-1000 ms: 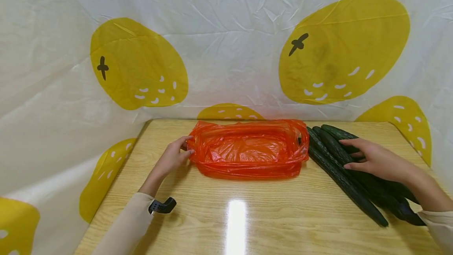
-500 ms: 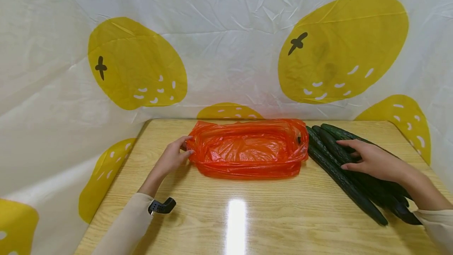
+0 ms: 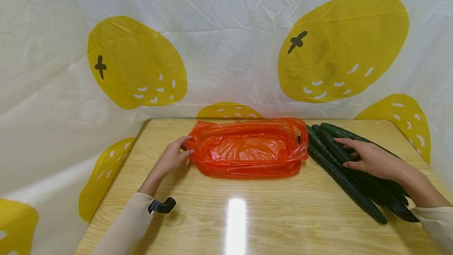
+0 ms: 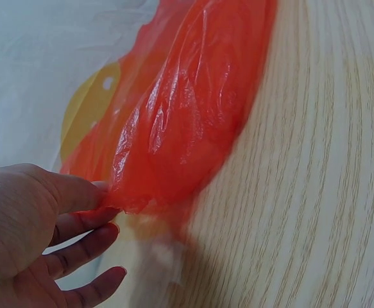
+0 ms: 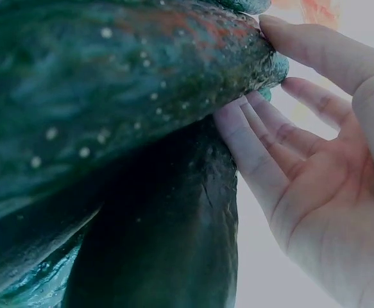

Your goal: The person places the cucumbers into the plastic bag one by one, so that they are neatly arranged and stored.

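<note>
A red translucent plastic bag point(image 3: 247, 148) lies spread on the table, its mouth facing up. My left hand point(image 3: 173, 156) pinches the bag's left end between thumb and forefinger; in the left wrist view the other fingers point(image 4: 87, 253) are spread below the red film point(image 4: 180, 109). To the bag's right lie several long dark green cucumbers point(image 3: 347, 188) in a slanting pile. My right hand point(image 3: 378, 160) holds one cucumber point(image 5: 129, 83) on top, thumb on one side and fingers on the other. The palm and forearm cover part of the pile in the head view.
The wooden table point(image 3: 198, 215) has a bright light reflection at the front middle. A white curtain point(image 3: 230, 58) with yellow fruit prints hangs behind and on the sides. A black band point(image 3: 162, 206) is on the left wrist.
My right hand has shifted slightly left along the cucumbers. The left hand and the bag stay in place.
</note>
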The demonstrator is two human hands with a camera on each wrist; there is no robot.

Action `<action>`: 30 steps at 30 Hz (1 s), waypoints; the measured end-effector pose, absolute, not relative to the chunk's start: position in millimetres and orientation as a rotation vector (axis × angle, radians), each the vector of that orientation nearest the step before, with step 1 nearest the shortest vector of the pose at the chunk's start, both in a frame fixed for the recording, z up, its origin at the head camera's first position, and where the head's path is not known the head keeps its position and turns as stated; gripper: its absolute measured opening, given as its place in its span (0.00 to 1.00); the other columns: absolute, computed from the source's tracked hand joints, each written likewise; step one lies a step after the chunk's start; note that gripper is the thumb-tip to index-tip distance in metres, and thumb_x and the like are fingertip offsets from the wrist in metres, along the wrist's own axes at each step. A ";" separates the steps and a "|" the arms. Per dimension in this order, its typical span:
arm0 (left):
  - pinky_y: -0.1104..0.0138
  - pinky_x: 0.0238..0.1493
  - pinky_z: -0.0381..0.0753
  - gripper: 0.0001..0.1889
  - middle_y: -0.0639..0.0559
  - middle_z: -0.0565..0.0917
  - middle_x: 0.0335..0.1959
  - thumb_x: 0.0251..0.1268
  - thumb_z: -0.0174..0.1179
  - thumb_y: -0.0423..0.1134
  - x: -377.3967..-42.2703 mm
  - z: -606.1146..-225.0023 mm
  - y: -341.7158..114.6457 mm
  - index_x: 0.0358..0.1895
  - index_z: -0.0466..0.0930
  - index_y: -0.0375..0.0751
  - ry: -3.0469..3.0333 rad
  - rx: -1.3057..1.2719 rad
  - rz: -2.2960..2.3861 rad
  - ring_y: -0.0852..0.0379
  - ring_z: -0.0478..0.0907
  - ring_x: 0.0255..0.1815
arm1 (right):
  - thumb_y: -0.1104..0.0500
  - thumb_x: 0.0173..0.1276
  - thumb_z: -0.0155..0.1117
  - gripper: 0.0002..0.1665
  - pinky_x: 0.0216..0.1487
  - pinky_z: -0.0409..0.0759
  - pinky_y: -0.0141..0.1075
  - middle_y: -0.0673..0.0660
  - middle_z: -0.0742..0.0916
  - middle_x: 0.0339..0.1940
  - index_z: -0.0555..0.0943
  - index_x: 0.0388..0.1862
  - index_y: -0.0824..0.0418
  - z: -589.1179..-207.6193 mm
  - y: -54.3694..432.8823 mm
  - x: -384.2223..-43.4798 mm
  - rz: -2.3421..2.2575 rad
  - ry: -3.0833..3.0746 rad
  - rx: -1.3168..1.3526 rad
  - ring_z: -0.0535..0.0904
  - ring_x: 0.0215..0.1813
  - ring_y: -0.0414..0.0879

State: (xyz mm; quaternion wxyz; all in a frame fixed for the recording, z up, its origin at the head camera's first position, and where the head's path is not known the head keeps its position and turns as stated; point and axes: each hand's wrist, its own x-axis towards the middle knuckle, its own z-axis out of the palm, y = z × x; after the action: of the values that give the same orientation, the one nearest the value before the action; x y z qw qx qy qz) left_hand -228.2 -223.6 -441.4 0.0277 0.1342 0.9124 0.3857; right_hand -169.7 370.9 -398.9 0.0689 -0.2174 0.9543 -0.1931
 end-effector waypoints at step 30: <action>0.66 0.27 0.79 0.27 0.43 0.81 0.39 0.70 0.63 0.32 -230.5 -442.0 -225.3 0.71 0.70 0.35 2.826 0.442 1.175 0.51 0.78 0.36 | 0.59 0.63 0.75 0.51 0.34 0.72 0.34 0.56 0.83 0.50 0.60 0.81 0.58 -399.6 366.1 -166.6 -0.436 2.895 -0.706 0.78 0.44 0.43</action>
State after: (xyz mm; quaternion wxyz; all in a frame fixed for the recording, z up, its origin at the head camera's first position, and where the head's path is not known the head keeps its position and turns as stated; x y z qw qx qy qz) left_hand -230.5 -225.3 -442.0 0.0248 0.1427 0.9137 0.3798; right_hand -166.6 366.1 -399.6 0.0651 -0.2338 0.9593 -0.1446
